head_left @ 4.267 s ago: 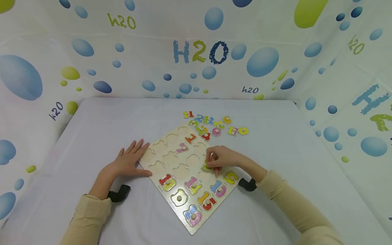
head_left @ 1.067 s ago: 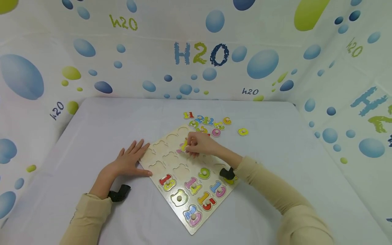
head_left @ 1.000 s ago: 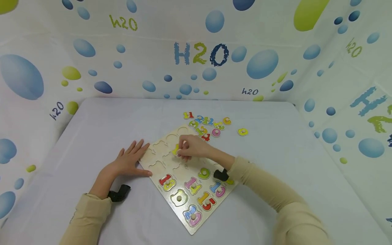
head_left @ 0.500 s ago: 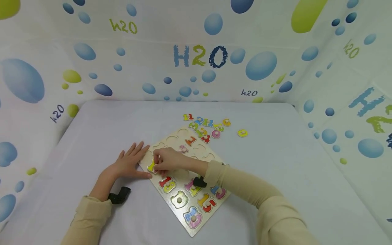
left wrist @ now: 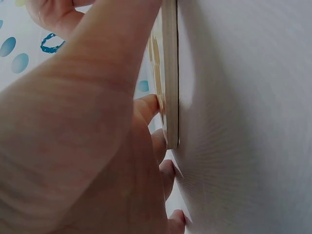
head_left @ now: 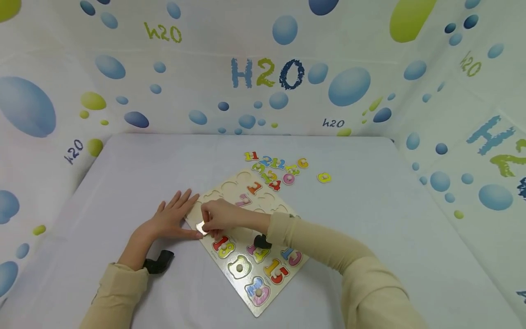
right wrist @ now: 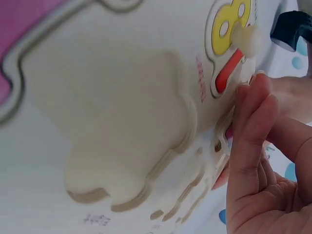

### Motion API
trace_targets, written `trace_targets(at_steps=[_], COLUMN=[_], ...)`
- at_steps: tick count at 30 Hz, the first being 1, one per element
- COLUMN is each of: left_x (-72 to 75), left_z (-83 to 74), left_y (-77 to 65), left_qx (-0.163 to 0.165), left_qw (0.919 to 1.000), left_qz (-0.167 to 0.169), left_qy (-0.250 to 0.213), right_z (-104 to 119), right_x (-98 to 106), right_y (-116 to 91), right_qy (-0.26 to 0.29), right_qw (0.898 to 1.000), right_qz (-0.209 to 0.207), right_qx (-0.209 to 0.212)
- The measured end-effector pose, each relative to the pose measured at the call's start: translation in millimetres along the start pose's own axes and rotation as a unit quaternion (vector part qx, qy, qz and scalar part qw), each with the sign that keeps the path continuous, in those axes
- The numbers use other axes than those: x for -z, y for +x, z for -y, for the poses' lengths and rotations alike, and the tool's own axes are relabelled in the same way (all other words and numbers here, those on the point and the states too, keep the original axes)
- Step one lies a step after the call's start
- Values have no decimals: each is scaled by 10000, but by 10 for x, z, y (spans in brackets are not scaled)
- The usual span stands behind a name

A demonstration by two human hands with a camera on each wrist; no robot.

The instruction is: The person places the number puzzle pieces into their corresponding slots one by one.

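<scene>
A wooden number puzzle board (head_left: 243,285) lies cornerwise on the table. My left hand (head_left: 171,219) is spread flat at its left corner, fingertips and thumb on the board edge (left wrist: 171,97). My right hand (head_left: 222,215) pinches the number 17 puzzle piece (head_left: 200,227) at the leftmost recess. Glare whitens that piece, and the fingers cover most of it; whether it sits fully down I cannot tell. In the right wrist view, the curled fingers of my right hand (right wrist: 263,161) are close to the board, beyond the red-and-yellow 18 piece (right wrist: 229,34).
Several loose number pieces lie past the board's far right edge, among them a red 4 (head_left: 275,185) and a pink 0 (head_left: 289,178). A yellow 0 (head_left: 324,177) lies apart on the right. Black devices (head_left: 159,262) sit at both wrists.
My right hand let go of the green 9 piece in the board, took the 17 piece from the loose ones and carried it left to the corner recess. My left hand stayed put.
</scene>
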State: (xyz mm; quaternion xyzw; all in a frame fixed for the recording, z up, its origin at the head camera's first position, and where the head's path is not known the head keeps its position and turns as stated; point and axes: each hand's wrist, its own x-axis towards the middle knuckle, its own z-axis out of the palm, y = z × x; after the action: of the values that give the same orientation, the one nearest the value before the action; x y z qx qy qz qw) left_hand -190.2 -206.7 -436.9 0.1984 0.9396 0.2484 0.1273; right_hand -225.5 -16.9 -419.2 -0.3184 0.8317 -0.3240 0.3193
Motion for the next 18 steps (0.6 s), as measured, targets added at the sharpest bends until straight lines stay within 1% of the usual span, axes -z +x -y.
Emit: trace_targets(at_steps=[4,6,8,11,13,15,18], left_x=[1,-2,-2,2,4,5,8], left_z=[-7,-4,-3,-8,-9,-7,-7], left_y=[7,7,5,0,1,2,0], left_qx=[21,44,66,60,36,14,10], left_qw=[10000,10000,10000,10000,10000,10000,10000], left_qz=[23,41,55,63,65,69,52], left_qy=[0,20,25,24,14,5,-6], right_z=[20,28,45,70,84,94,96], right_x=[26,35,45,52,51,49,45], right_y=[1,6,7,13,15,16,25], right_qy=[-222,-410,-746,-1402,-1678,-1848,-1903], right_qw=[9997,9991,9972,9897,9852,9822,9814], right_qz=[27,49,63,95,137,174,58], right_qx=[-104,-76,65,262,308,272,236])
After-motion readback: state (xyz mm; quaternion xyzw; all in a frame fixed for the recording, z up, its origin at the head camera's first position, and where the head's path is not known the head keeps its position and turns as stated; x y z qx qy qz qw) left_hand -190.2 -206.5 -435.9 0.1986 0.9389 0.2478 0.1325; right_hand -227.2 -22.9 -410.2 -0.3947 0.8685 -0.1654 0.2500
